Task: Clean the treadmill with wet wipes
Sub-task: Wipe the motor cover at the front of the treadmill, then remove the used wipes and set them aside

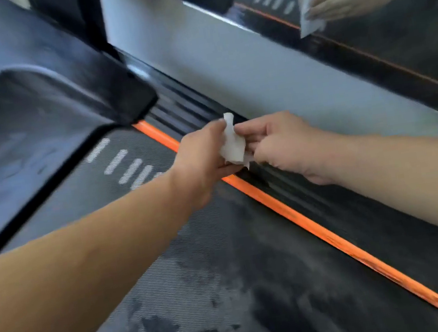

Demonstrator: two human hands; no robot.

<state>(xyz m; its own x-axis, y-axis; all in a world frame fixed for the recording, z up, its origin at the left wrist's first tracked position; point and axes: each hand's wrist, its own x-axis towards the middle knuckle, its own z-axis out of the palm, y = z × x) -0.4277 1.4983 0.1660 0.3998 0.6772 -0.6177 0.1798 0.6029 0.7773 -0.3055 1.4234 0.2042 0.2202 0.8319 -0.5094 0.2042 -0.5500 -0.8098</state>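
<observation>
At frame centre the left hand (200,163) and right hand (280,145) both pinch a crumpled wet wipe (233,143) over the orange stripe (322,235) beside the dusty treadmill belt (201,282); upper right, what seems a mirror (408,52) shows them.

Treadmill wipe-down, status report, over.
Left hand, right hand both gripping wet wipe. Wipe over orange strip beside treadmill belt. Nothing in the way.

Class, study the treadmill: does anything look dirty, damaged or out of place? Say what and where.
The treadmill belt carries pale, blotchy smears in the foreground, uneven against its dark weave; dust or drying moisture, I cannot tell which. The crumpled wet wipe is pinched between the left hand and the right hand. Nothing looks broken.
</observation>
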